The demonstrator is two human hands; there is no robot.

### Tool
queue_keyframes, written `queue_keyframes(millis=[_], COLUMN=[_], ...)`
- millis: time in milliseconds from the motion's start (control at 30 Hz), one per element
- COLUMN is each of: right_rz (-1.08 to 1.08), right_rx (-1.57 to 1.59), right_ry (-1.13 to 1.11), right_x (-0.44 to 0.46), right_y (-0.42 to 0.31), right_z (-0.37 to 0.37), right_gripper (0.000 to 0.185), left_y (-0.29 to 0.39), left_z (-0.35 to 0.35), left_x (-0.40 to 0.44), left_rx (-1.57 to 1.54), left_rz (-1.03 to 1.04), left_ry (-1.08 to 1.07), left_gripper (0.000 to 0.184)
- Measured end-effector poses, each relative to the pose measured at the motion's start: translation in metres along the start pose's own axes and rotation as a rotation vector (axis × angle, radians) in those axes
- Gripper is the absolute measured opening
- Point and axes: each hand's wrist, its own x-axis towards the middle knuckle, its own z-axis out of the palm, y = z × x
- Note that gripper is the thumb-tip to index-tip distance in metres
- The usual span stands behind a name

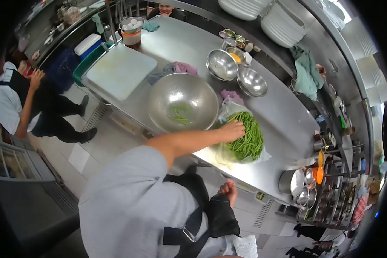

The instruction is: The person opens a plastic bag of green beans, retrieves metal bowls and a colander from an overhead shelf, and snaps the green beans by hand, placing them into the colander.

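Observation:
My left hand (232,130) reaches across into a heap of long green beans (249,139) on the steel table. Its fingers are curled into the near side of the pile and closed on some beans. An opened clear plastic bag (261,155) lies under and around the heap. Left of it stands a large steel bowl (159,101) with a few green bean pieces (180,112) at the bottom. My right hand (229,191), below a black sleeve, hangs in front of the table edge with its fingers curled in; whatever they may hold is hidden.
A white cutting board (122,71) rests at the table's left end, near a strainer of eggs (132,24). Smaller steel bowls (222,64) and purple cloths (232,96) sit behind. Pots (291,182) stand right. Another person (19,101) stands at left.

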Motion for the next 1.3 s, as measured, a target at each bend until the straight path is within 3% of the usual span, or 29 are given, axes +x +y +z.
queue_keyframes(millis=[67,100,133,233,300,400,467,533,667,800,867,933,1000,1033,1100,1200,1300], right_rz=[-0.038,-0.183,-0.322,-0.488,-0.505,-0.440,-0.399,-0.529,-0.597,-0.640,-0.640,-0.016,-0.027,-0.023,0.016,0.083,0.244], right_rx=[-0.088,-0.346,-0.609,-0.725,-1.030,-1.054,-1.087,-1.337,-1.485,-1.441,-1.094,-0.314,0.047,0.067,0.042,-0.049,-0.157], right_ry=[0.083,0.170,0.253,0.276,0.040,-0.162,-0.181,-0.289,-0.356,-0.468,-0.469,-0.400,-0.436,-0.456,-0.431,-0.461,-0.463], right_x=[0.002,0.013,0.022,0.060,0.079,0.102,0.111,0.114,0.126,0.155,0.179,0.189,0.189,0.190,0.188,0.175,0.163], right_y=[-0.021,-0.040,-0.060,-0.108,-0.127,-0.117,-0.118,-0.122,-0.131,-0.139,-0.127,-0.142,-0.147,-0.147,-0.145,-0.128,-0.119], right_z=[-0.002,0.004,0.005,0.003,-0.007,-0.017,-0.013,-0.004,0.003,-0.001,-0.019,-0.023,-0.018,-0.020,-0.025,-0.029,-0.026], right_gripper=[0.030,0.031,0.033,0.031,0.031,0.030,0.024,0.019,0.015,0.015,0.019,0.021,0.021,0.020,0.020,0.022,0.027], left_y=[0.017,0.031,0.048,0.090,0.105,0.107,0.106,0.108,0.108,0.101,0.095,0.097,0.095,0.096,0.097,0.102,0.100], left_z=[-0.011,-0.026,-0.036,-0.054,-0.042,-0.038,-0.040,-0.035,-0.024,-0.023,-0.016,-0.031,-0.029,-0.025,-0.026,-0.033,-0.028], left_x=[0.001,0.004,0.004,-0.004,-0.014,-0.013,-0.013,-0.016,-0.015,-0.008,-0.008,-0.002,-0.002,-0.004,-0.002,0.000,0.004], left_rx=[-0.153,-0.160,-0.170,-0.238,-0.252,-0.215,-0.130,-0.086,-0.010,-0.164,-0.305,-0.540,-0.851,-1.083,-1.268,-1.242,-1.103], left_rz=[0.104,0.134,0.121,0.127,0.078,0.002,-0.108,-0.114,-0.126,-0.224,-0.240,-0.294,-0.456,-0.560,-0.543,-0.627,-0.606], left_ry=[0.208,0.264,0.254,-0.027,0.001,0.037,-0.167,-0.168,-0.221,-0.285,-0.141,-0.001,0.066,0.119,0.248,0.134,0.197], left_gripper=[0.009,0.011,0.011,0.014,0.013,0.013,0.012,0.013,0.013,0.015,0.013,0.015,0.015,0.016,0.016,0.018,0.018])
